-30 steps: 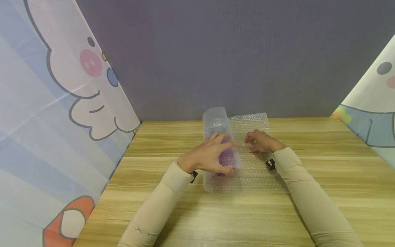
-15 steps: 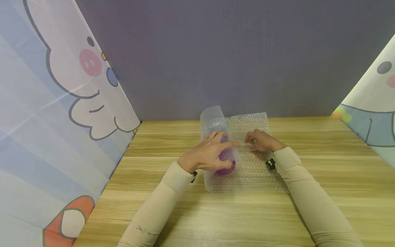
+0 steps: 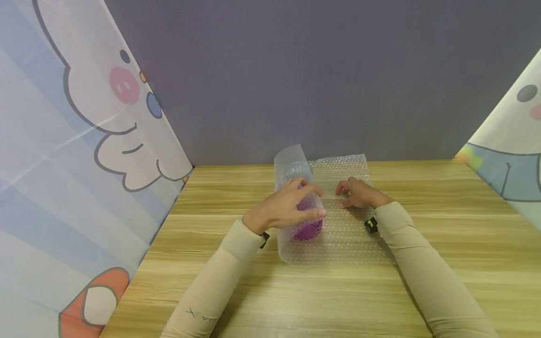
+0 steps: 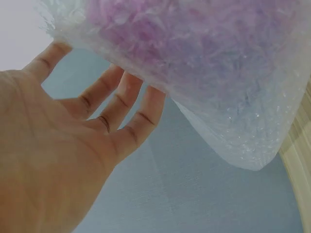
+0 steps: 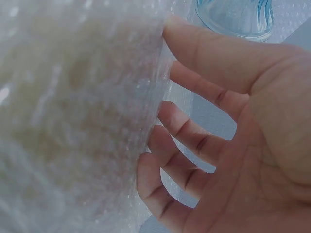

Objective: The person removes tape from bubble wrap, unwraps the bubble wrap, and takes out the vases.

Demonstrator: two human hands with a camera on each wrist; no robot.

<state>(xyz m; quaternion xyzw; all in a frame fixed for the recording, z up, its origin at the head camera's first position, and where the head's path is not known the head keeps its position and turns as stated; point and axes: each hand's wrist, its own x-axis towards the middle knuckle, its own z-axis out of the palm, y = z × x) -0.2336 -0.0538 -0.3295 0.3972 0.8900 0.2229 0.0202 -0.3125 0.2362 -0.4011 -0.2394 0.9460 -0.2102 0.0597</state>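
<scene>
A clear sheet of bubble wrap (image 3: 346, 244) lies on the wooden table, its left part folded up over a vessel (image 3: 308, 232). The vessel lies on its side, purple at its near end; in the right wrist view bluish ribbed glass (image 5: 235, 17) shows at the top. My left hand (image 3: 287, 211) arches over the folded wrap, fingers loosely bent and thumb extended; in the left wrist view its fingertips (image 4: 156, 99) touch the wrap. To the right, my right hand (image 3: 359, 193) rests its bent fingertips on the flat part of the sheet.
The wooden table (image 3: 236, 300) ends at a grey back wall (image 3: 321, 75). Cartoon-printed cloths stand at the left (image 3: 50, 188) and right (image 3: 515, 173). A small black wrist device (image 3: 371, 225) sits below the right cuff.
My left fingers and thumb have shifted on the folded wrap, drawing slightly back left. The fold has moved a little left and more of the purple end shows. The right hand has stayed still.
</scene>
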